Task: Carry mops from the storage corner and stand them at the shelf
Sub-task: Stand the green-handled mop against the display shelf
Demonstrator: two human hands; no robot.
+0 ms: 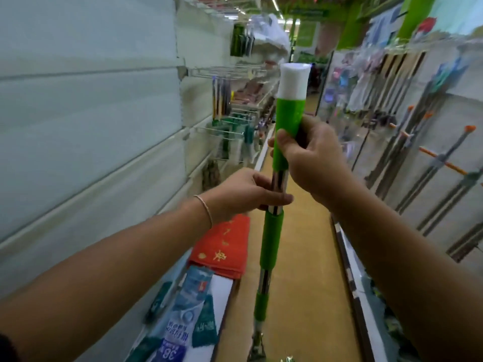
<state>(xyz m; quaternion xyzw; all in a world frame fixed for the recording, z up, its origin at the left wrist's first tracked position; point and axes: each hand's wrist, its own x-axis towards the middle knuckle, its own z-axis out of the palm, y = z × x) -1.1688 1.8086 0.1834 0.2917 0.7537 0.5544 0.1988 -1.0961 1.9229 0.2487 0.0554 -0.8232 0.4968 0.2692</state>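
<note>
Both hands' grip clenches the mop (271,246): left hand (243,192) on chrome, right hand (311,158) on green plastic.

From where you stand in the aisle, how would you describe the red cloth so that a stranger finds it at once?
Look at the white shelving on the aisle's left side and follow it down to its lowest ledge. The red cloth lies there, folded, just left of the mop handle. It alone is bright red with gold characters; the packs beside it are blue and green.
</note>
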